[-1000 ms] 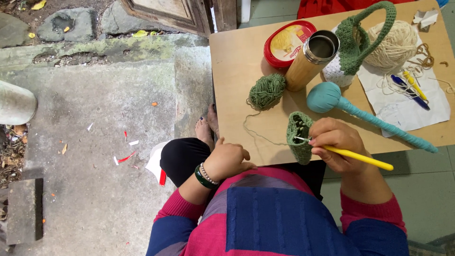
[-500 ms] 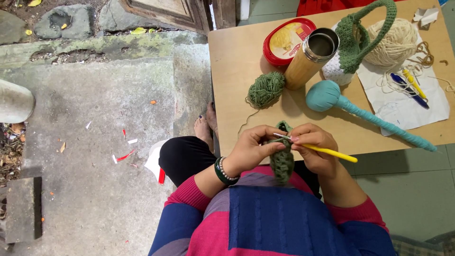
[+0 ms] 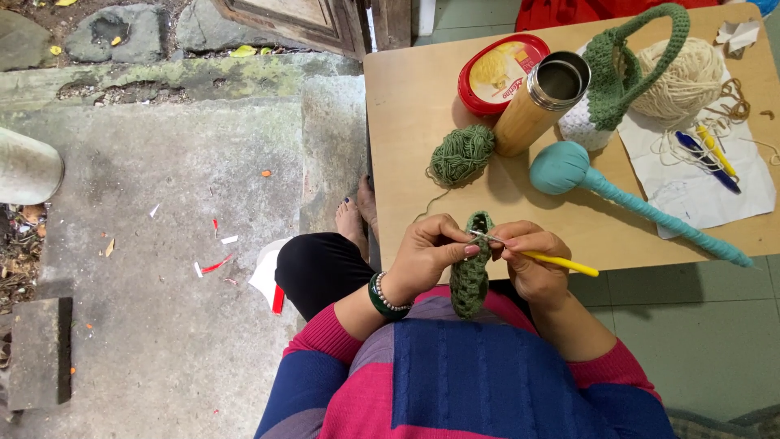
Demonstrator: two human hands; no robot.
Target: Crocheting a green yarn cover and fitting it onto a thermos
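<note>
Green crochet piece point(image 3: 471, 276) pinched by left hand point(image 3: 431, 252) — right hand point(image 3: 532, 260) grips yellow hook point(image 3: 561, 262) — at table edge point(image 3: 569, 272).

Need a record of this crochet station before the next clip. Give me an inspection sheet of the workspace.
Surface: wooden table, bare at its left part.
Job's things: green crochet piece hanging between both hands; yellow-handled hook at its top; green yarn ball on the table, strand leading down.
Clutter: open metal flask, red-rimmed tub, teal wrapped rod, cream yarn ball, green crocheted handle, pens on paper.
Hands: left hand pinches the piece; right hand holds the hook.
Cables: nothing seen.
Surroundings: concrete floor with paper scraps, green tiles at right.
</note>
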